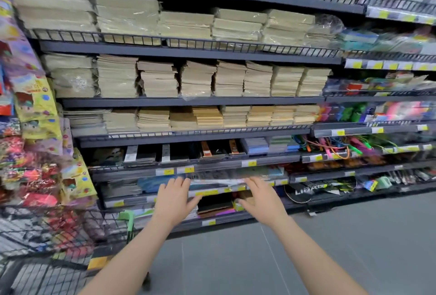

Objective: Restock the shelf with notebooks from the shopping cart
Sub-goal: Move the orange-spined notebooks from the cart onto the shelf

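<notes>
- Left hand, right hand: both grips spread, empty, reaching at low shelf.
- Wrapped notebooks there: likely light, floppy, slick; hold by edges.

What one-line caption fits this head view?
Both hands, left and right, reach open toward a low shelf, shopping cart at left.

Shelf boards: dark painted metal, matt. Front rails: thin black wire. Paper stacks: cream, matt, edges rough; upper packs in clear glossy plastic wrap. Price tags: yellow paper behind shiny clear strip. Cart: black wire mesh, green plastic handle piece. Hanging packets: glossy printed plastic. Floor: grey, smooth, dull sheen.
</notes>
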`<action>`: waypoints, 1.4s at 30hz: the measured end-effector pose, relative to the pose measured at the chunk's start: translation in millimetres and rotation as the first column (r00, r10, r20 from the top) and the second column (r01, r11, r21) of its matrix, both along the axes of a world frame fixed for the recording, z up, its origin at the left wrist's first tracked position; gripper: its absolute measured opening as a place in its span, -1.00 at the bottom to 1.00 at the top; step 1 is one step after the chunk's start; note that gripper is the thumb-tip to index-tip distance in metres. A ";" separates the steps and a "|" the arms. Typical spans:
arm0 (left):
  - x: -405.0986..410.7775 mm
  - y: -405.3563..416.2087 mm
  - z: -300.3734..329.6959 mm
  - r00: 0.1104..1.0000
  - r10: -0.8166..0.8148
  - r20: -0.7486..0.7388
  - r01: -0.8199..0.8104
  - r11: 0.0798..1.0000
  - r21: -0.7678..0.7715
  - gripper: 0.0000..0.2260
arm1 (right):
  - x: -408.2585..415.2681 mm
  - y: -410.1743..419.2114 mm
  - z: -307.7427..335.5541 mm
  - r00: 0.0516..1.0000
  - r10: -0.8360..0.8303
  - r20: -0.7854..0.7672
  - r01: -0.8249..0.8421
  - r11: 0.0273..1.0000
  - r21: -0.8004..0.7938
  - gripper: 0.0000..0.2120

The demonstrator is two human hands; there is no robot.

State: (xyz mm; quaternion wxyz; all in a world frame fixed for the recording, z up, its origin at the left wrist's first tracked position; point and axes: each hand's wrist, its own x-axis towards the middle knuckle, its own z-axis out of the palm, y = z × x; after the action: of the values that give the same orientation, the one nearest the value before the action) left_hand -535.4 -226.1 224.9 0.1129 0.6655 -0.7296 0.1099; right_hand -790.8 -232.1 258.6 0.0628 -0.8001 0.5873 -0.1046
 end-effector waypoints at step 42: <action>394.2 248.5 -91.4 0.988 0.151 -0.044 -0.119 0.904 0.411 -0.51 | 393.7 198.5 -103.8 0.984 -0.074 0.164 -0.006 0.898 0.440 -0.41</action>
State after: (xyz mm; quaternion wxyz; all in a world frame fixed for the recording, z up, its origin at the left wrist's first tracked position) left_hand -141.3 22.3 133.5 -0.0089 0.7270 -0.6838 -0.0619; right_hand -397.1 -33.7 154.8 0.2913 -0.7425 0.6017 -0.0412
